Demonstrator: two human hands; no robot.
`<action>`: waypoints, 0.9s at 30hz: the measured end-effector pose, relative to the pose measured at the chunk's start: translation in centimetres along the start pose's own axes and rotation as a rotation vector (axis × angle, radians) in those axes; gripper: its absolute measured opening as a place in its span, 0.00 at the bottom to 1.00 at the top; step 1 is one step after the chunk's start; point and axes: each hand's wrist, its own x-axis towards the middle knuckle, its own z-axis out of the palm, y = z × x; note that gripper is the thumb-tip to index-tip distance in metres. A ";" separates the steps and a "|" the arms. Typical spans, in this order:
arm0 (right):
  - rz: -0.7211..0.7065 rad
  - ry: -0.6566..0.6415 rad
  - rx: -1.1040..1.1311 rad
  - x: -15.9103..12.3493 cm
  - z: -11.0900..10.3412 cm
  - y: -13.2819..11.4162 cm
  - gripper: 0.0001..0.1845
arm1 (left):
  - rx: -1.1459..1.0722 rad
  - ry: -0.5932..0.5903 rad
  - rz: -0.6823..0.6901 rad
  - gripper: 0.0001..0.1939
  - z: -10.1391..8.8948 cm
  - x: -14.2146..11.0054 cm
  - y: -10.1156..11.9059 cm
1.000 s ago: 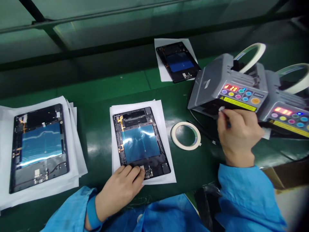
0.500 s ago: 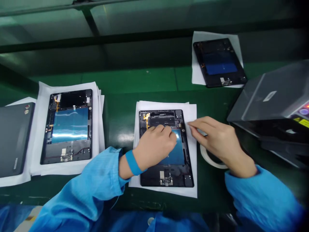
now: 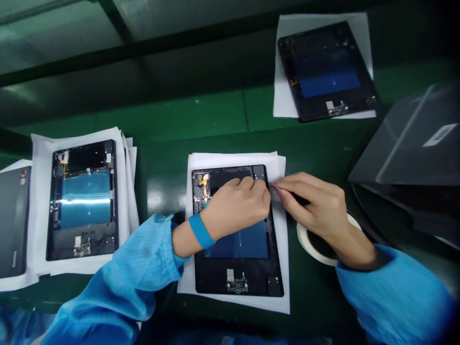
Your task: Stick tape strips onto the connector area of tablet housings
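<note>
An opened tablet with its inner parts showing lies on white paper sheets before me. My left hand, a blue band on its wrist, reaches across the tablet's upper right part with fingers curled down. What its fingertips hold, if anything, is hidden behind the hand. Just off the tablet's right edge, my right hand pinches thumb and forefinger together over the paper. Something tiny and thin shows at that pinch, too small to name. A roll of cream tape lies partly beneath the right hand.
To the left, another opened tablet rests on stacked paper, beside a closed dark tablet. At the back right a third opened tablet sits on a sheet. Grey boxlike equipment stands at the right. The bench is green.
The view has shifted a little. My left hand has moved towards the tablet's upper right edge, and my right hand's pinch now sits closer to it.
</note>
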 end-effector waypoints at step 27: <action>0.015 -0.124 0.185 -0.2 -0.7 0.9 0.12 | -0.267 0.099 -0.402 0.12 0.8 -0.4 2.5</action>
